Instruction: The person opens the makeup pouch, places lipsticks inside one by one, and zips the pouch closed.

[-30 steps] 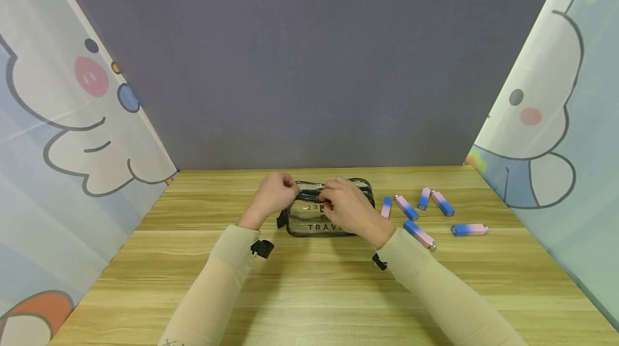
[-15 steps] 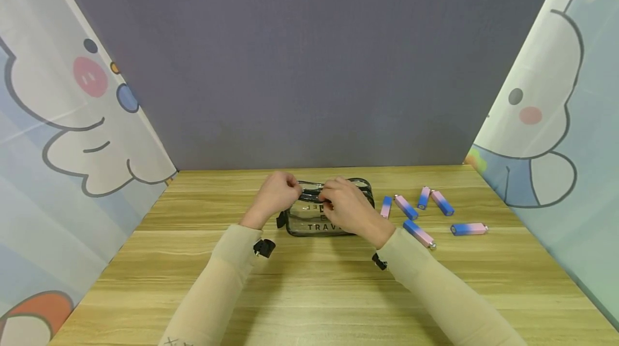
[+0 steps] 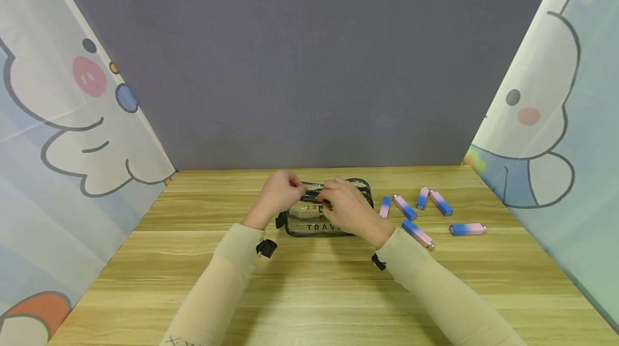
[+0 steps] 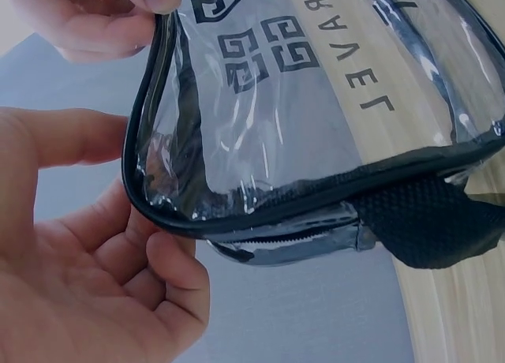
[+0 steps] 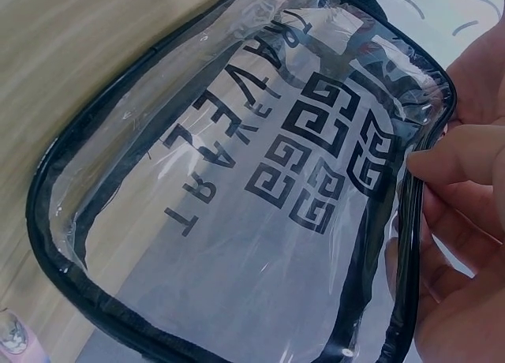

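Note:
A clear plastic pouch (image 3: pixel 314 222) with black trim and the word TRAVEL stands on the wooden table between both hands. My left hand (image 3: pixel 282 194) pinches at the zipper along its top edge, near the left side; the pouch edge hides the fingertips' hold. The left wrist view shows zipper teeth (image 4: pixel 292 238) on the pouch's side, beside a black fabric tab (image 4: pixel 434 221). With thumb and fingers, my right hand (image 3: pixel 345 206) grips the top black edge right of the left hand. Through the clear wall in the right wrist view, the pouch (image 5: pixel 237 245) looks empty.
Several small square-sided tubes, pink fading to blue with silver ends, lie right of the pouch; one tube (image 3: pixel 418 234) is close to the right forearm, another tube (image 3: pixel 467 229) farther right. A grey panel (image 3: pixel 309 66) rises behind the wooden table (image 3: pixel 309 292).
My left hand has slid a little to the right along the pouch's top edge, closer to the right hand. The right hand and the pouch have stayed nearly in place.

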Demonstrator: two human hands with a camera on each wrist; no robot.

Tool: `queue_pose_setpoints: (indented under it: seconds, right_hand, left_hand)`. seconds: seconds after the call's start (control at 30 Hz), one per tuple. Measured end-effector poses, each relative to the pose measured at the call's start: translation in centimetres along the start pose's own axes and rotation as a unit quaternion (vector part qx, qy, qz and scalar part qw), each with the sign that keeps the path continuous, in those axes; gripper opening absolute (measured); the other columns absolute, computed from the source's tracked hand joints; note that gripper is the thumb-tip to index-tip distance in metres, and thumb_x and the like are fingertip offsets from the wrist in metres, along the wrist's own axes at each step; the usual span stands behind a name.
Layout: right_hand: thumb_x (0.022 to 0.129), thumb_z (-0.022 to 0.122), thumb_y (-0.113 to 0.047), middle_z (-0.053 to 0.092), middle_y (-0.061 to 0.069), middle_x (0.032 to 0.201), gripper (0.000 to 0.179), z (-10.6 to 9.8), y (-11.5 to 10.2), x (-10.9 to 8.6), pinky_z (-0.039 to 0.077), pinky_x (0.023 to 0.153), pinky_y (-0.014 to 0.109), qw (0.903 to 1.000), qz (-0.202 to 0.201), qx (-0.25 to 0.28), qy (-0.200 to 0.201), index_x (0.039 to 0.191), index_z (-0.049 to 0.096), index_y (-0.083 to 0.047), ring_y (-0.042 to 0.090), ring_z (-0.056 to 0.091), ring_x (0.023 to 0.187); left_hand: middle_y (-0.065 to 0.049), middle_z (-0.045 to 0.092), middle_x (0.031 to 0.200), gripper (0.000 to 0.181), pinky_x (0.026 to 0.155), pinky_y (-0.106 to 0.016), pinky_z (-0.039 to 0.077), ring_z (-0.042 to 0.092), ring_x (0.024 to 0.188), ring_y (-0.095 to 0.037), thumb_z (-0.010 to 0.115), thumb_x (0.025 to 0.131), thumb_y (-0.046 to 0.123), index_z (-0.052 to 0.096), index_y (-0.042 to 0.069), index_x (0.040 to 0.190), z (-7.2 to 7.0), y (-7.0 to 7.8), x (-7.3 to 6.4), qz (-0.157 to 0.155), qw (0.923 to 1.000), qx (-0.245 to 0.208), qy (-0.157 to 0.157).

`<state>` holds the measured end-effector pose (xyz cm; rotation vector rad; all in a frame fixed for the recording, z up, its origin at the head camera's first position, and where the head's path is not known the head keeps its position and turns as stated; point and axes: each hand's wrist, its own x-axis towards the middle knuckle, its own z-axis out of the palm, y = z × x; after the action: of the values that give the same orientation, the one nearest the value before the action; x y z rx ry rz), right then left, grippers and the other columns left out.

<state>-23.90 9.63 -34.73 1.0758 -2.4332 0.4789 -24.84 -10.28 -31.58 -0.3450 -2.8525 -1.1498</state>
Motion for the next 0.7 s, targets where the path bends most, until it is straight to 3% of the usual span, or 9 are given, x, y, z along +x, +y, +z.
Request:
queue_pose_setpoints:
  seconds: [0.3,0.7]
  right_hand:
    - [0.087,0.074,0.0,0.068,0.003,0.094,0.011,0.02,0.03,-0.04,0.051,0.08,0.037,1.0,-0.002,-0.008,-0.001,0.092,0.076,-0.009,0.02,0.056,0.083]
    - [0.088,0.073,-0.001,0.069,0.003,0.095,0.01,0.01,0.04,-0.07,0.051,0.08,0.037,1.0,0.0,-0.008,-0.003,0.094,0.078,-0.007,0.021,0.058,0.084]
  left_hand:
    - [-0.004,0.07,0.085,0.015,0.059,-0.032,0.049,0.06,0.063,-0.017,0.069,0.096,0.018,0.076,0.007,0.09,0.57,0.08,0.33,0.003,0.9997,0.016,0.015]
    - [-0.003,0.07,0.087,0.013,0.066,-0.035,0.051,0.061,0.07,-0.017,0.065,0.097,0.012,0.076,0.006,0.096,0.17,-0.11,-0.19,0.041,0.9991,0.013,0.006]
